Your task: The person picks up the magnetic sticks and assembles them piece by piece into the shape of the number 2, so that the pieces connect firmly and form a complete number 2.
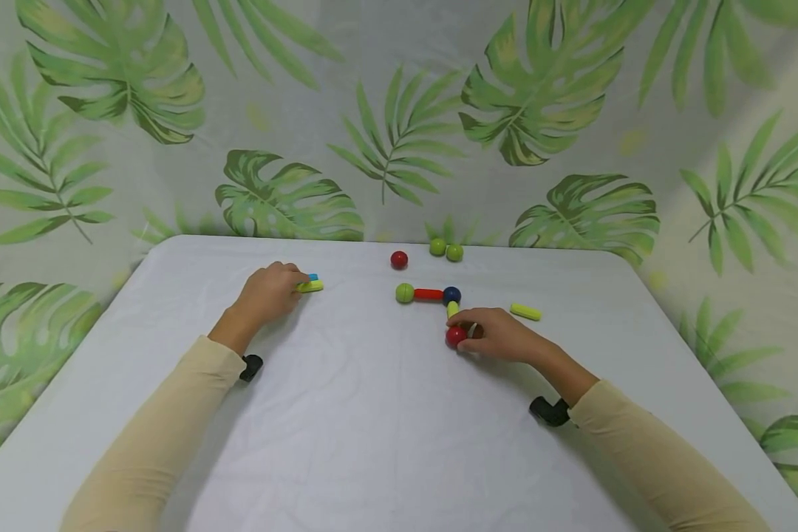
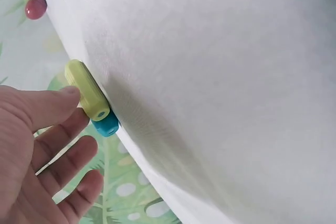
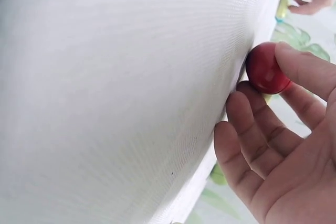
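Note:
At the left of the table my left hand [image 1: 270, 297] has its thumb and index finger on a yellow-green rod [image 2: 89, 90]. A blue rod [image 2: 106, 124] lies right against it, partly hidden behind. My right hand [image 1: 501, 336] pinches a red ball [image 3: 266, 68] between thumb and fingers. In the head view that ball sits at the near end of another yellow-green rod [image 1: 453, 309], which runs up to a dark blue ball [image 1: 451, 295]. From the blue ball a red rod [image 1: 428, 294] extends left to a green ball [image 1: 405, 292].
Behind the joined pieces lie a loose red ball [image 1: 399, 259] and two green balls, one [image 1: 437, 247] beside the other [image 1: 454, 253], near the back edge. A loose yellow-green rod [image 1: 525, 312] lies beyond the right hand. A white cloth covers the table [image 1: 346, 428].

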Demonstrator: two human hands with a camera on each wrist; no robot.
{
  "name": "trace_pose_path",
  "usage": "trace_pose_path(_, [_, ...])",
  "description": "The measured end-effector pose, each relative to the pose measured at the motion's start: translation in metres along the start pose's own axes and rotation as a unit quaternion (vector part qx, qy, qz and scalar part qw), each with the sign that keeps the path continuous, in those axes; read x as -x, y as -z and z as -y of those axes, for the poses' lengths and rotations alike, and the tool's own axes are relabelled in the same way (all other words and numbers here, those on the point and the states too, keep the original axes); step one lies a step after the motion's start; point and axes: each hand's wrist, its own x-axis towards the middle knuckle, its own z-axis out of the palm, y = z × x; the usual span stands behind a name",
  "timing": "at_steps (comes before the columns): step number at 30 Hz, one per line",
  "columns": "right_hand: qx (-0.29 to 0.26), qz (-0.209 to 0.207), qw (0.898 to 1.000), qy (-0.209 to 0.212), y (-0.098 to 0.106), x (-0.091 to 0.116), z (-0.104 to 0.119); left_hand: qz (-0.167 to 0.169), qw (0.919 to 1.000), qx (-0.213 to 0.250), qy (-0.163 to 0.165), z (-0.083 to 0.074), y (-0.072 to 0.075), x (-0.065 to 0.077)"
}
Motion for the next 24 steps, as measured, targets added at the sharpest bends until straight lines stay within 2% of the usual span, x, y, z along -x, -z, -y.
trace_pose_path(2, [-0.007,0.002,1.0,0.0,0.0,0.0,0.0,0.004,1.0,0.001,-0.004,0.0,-0.001,-0.002])
trace_pose_path(9, [-0.016,0.02,1.0,-0.013,0.003,-0.002,-0.003,0.028,0.9982,0.052,-0.005,0.0,-0.001,-0.006])
trace_pose_path(18, [-0.035,0.037,0.998,-0.023,0.007,-0.003,-0.005,0.028,0.9958,0.085,-0.016,-0.004,-0.003,-0.01])
trace_pose_path(21, [-0.041,0.038,0.998,-0.021,0.007,-0.004,-0.007,0.033,0.9936,0.105,-0.028,-0.005,-0.004,-0.011])
trace_pose_path(24, [-0.046,0.039,0.998,-0.018,0.007,-0.005,-0.009,0.047,0.9895,0.135,-0.025,-0.005,-0.004,-0.012])
